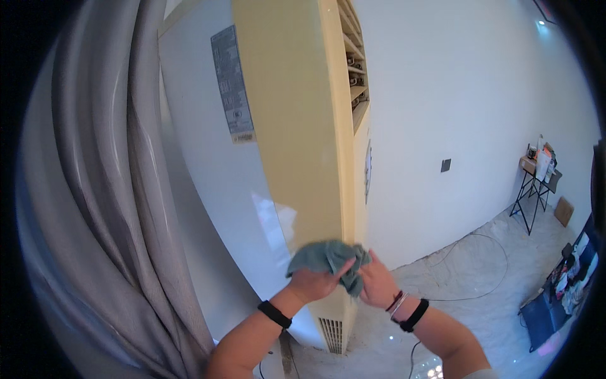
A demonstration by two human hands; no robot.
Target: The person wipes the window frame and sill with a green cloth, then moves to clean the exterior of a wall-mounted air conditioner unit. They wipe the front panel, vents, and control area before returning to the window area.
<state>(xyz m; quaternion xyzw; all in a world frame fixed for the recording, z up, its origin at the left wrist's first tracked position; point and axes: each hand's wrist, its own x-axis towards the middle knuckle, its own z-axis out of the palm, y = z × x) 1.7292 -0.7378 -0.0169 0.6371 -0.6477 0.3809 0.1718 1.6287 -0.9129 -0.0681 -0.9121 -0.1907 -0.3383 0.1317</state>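
A crumpled green cloth is bunched between my two hands, in front of the lower part of a tall floor-standing air conditioner. My left hand grips its near left side. On its right end, my right hand has hold of the cloth, with one finger pointing up. The unit's side panel is yellowed towards the front and white towards the back. Louvres show at its upper front, and a slotted vent is near its base. Whether the cloth touches the panel, I cannot tell.
A grey curtain hangs close on the left. Cables lie on the dusty floor. At the far right, a small folding table carries a box and bags, and a dark seat has clothes on it.
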